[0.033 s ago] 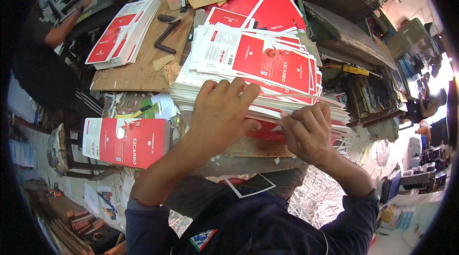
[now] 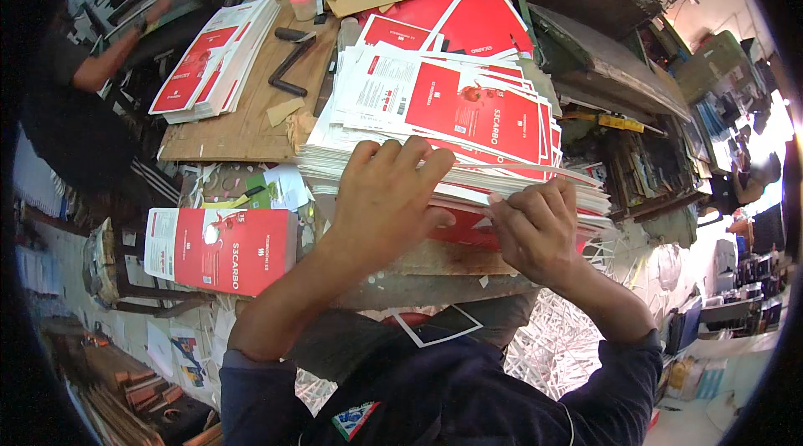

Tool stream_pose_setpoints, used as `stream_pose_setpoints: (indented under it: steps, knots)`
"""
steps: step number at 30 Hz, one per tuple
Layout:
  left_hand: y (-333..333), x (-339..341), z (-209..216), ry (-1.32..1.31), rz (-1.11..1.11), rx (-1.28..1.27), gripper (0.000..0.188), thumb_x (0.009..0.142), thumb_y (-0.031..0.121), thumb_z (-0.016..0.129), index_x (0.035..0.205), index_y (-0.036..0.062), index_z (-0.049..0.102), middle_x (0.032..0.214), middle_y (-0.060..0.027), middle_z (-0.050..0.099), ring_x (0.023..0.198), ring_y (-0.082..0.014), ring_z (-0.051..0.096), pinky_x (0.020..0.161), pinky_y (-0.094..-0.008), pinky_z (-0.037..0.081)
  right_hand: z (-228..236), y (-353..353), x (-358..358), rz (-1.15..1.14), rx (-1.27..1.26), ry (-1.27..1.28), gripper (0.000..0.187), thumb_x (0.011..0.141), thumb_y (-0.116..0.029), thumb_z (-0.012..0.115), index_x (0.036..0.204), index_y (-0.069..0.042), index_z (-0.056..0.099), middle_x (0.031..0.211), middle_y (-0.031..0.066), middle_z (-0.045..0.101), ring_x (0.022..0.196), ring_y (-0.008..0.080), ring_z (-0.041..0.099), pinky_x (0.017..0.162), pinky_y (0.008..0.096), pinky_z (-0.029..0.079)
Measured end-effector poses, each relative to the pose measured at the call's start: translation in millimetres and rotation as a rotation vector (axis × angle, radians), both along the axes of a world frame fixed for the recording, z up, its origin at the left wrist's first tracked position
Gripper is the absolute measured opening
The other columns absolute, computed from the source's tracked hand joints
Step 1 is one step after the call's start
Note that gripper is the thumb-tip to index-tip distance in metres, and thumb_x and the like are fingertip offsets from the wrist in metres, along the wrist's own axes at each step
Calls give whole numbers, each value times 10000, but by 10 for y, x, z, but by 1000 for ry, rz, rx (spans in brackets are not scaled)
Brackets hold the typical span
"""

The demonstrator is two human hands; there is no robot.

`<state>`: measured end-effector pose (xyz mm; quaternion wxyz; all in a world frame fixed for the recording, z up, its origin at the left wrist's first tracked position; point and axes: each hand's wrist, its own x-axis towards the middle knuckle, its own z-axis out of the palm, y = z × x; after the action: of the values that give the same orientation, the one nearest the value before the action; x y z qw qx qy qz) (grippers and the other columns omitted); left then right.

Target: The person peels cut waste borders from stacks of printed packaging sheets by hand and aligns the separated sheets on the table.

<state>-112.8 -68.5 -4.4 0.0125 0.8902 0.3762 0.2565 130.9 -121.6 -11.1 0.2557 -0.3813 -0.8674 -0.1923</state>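
A thick, uneven stack of red-and-white printed sheets (image 2: 473,107) lies on the table before me. My left hand (image 2: 381,199) curls over its near edge, with the thumb lower down beside a red printed piece (image 2: 464,230) under that edge. At the right part of the same edge, my right hand (image 2: 539,233) is closed, its thumb and forefinger pinching sheet edges. Some sheets bow upward between and beyond the hands. Fingertips of both hands are partly hidden.
On the wooden board (image 2: 251,132) lie another stack of printed sheets (image 2: 205,61) and a dark bent metal handle (image 2: 288,69). A neat red-and-white block of sheets (image 2: 238,249) sits at lower left. Paper strips (image 2: 556,337) cover the floor. Another person's arm (image 2: 104,65) shows at far left.
My hands and the stack hold nearly the same place. At the far left, the other person's arm has shifted slightly.
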Motion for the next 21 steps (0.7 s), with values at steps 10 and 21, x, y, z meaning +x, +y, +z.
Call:
stream_pose_setpoints:
  steps: [10, 21]
  knots:
    - [80, -66, -7, -12, -133, 37, 579, 723, 457, 818, 1103, 90, 581, 1136, -105, 601, 1034, -288, 595, 900, -435, 440, -54, 8, -89, -131, -54, 153, 414, 740, -114, 776, 1147, -134, 707, 1065, 40, 611, 983, 255, 556, 840, 405, 436]
    - [51, -22, -25, -49, -72, 22, 576, 714, 332, 837, 1157, 98, 554, 1156, -114, 599, 1033, -309, 588, 904, -442, 434, 138, -61, -320, -267, -190, 81, 292, 778, -133, 758, 1040, -94, 635, 1002, 83, 586, 985, 296, 535, 872, 456, 394]
